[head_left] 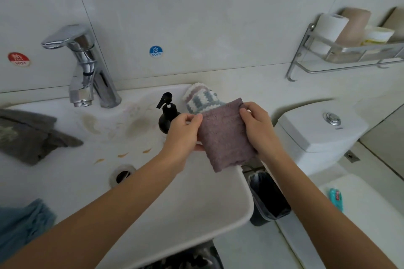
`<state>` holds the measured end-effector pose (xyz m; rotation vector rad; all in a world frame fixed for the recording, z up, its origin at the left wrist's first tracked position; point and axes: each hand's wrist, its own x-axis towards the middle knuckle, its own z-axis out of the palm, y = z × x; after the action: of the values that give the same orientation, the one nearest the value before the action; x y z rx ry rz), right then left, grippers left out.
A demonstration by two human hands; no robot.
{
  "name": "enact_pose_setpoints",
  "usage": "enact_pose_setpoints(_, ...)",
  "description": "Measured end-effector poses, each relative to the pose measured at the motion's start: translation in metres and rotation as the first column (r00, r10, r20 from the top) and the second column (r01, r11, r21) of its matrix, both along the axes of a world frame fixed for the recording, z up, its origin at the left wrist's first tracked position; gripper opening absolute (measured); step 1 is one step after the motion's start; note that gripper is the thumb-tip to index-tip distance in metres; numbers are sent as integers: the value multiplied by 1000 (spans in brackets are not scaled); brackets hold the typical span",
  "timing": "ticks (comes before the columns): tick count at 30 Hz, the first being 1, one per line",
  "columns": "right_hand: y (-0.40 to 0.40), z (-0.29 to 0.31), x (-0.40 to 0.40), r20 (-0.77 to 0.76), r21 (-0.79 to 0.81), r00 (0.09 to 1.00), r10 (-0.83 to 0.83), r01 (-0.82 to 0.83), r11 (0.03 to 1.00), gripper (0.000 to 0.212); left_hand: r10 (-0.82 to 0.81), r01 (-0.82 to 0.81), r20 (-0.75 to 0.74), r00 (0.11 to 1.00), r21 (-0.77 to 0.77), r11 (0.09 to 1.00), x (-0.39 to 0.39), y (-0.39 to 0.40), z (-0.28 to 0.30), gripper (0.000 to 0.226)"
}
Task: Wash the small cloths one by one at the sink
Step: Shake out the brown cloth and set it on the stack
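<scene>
Surveying the scene from the head view, I log items in descending size. The white ceramic sink basin (196,203) fills the lower centre; its bowl looks dry and stained, and no water runs from the chrome single-lever tap (87,67) at the back left. The white toilet cistern (317,131) stands to the right of the basin.

Next, the cloths. A grey crumpled cloth (28,133) lies on the left rim of the basin. A blue cloth (21,223) sits at the lower left edge of the view. A white knitted cloth with grey and pink stripes (201,99) rests on the back right corner of the basin. A mauve terry cloth, folded to a small rectangle (223,137), is held in the air above the right rim of the basin, well apart from the tap.

The left hand (183,131) pinches the left upper edge of the mauve cloth between thumb and curled fingers. The right hand (258,124) grips the right upper corner in the same way. Both hands hold this cloth and nothing else.

A black pump soap dispenser (167,113) stands just behind the left hand.

Status assessment: I judge the mauve cloth is the item in hand, and it appears dry and unwetted. Whether any other cloth is already washed, I cannot tell. Remaining, as I read it: wetting, soaping, rinsing this cloth, then repeating for the others.
</scene>
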<state>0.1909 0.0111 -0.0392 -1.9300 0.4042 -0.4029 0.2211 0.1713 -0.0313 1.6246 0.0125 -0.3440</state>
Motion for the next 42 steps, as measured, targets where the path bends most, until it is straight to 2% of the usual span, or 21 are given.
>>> enact_pose_setpoints(3, -2, -2, 16, -49, -94, 999, 17, -21, 995, 20, 64, -67, 59, 996, 42, 997, 11, -6, -6, 22)
enact_pose_setpoints(7, 4, -20, 23, -171, -264, 985, 0, -46, 964, 27, 63, -67, 31, 998, 130, 989, 16, -8, -21, 23)
enact_pose_setpoints(11, 7, -25, 14, -120, -222, 993, -23, -4, 975, 32, 32, -41, 56, 998, 156, 987, 12, -5, -23, 15)
enact_pose_setpoints(14, 7, -24, 10, -77, -358, 996, -35, 5, 934, 37, -29, -33, 210, 977, 290, 956, 5, 2, -21, 25)
enact_pose_setpoints(16, 7, -23, 6, 29, -503, 998, -47, 55, 863, 37, -107, -84, 383, 917, 450, 889, -4, 8, -23, 37)
enact_pose_setpoints(18, 7, -20, 1, 168, -596, 986, 24, 82, 799, 39, -199, -162, 549, 812, 540, 826, -14, 12, -23, 39)
enact_pose_setpoints(20, 3, -17, 0, 162, -642, 972, 171, -28, 766, 49, -306, -156, 636, 709, 565, 810, -17, 11, -23, 44)
enact_pose_setpoints(23, -6, -22, 3, -99, -608, 926, 365, -346, 714, 66, -511, 13, 521, 684, 692, 722, -8, 6, -31, 69)
enact_pose_setpoints(25, -13, -32, 3, -202, -470, 868, 453, -492, 733, 68, -617, 132, 387, 685, 766, 629, -1, 4, -40, 82)
enact_pose_setpoints(28, -18, -41, 0, -196, -243, 815, 545, -579, 778, 72, -678, 214, 306, 668, 794, 569, 6, 4, -52, 87)
enact_pose_setpoints(33, -19, -45, -1, -178, -128, 798, 576, -599, 791, 72, -705, 230, 294, 645, 805, 546, 8, 5, -53, 86)
enact_pose_setpoints(36, -18, -39, -3, -199, -185, 812, 549, -581, 793, 72, -712, 213, 308, 631, 814, 541, 7, 8, -48, 86)
enact_pose_setpoints(39, -13, -32, -7, -200, -369, 877, 437, -481, 795, 70, -733, 151, 326, 597, 852, 502, 1, 21, -42, 85)
enact_pose_setpoints(42, 1, -24, -15, -64, -555, 928, 367, -339, 760, 57, -791, 160, 258, 555, 900, 406, -11, 50, -34, 80)
